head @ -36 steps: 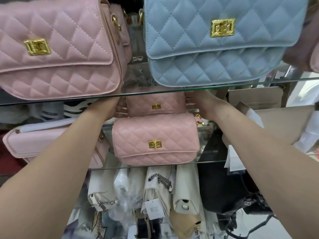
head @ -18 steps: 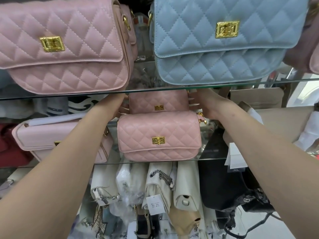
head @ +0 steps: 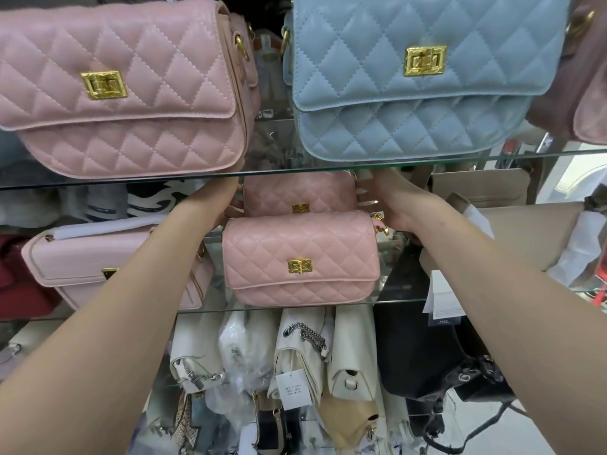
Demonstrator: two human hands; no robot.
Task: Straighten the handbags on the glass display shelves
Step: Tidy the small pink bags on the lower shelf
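Two small pink quilted handbags with gold clasps stand one behind the other on the middle glass shelf [head: 404, 298]. The front bag [head: 300, 257] faces me upright. The rear pink bag [head: 297, 193] stands just behind it, half hidden under the upper shelf edge. My left hand [head: 213, 205] reaches in at the rear bag's left end and my right hand [head: 399, 205] at its right end. Both hands press the rear bag's sides, with the fingertips partly hidden by the bags and the glass.
On the upper glass shelf [head: 269, 170] stand a large pink quilted bag [head: 124, 90] and a large blue quilted bag [head: 410, 77]. A pale pink flat bag [head: 98, 267] sits left of my arm. White bags [head: 305, 356] and a black bag [head: 423, 349] crowd below.
The view has shifted slightly right and down. My hands stay at the rear pink bag's ends; the two small bags sit a little more squarely in line.
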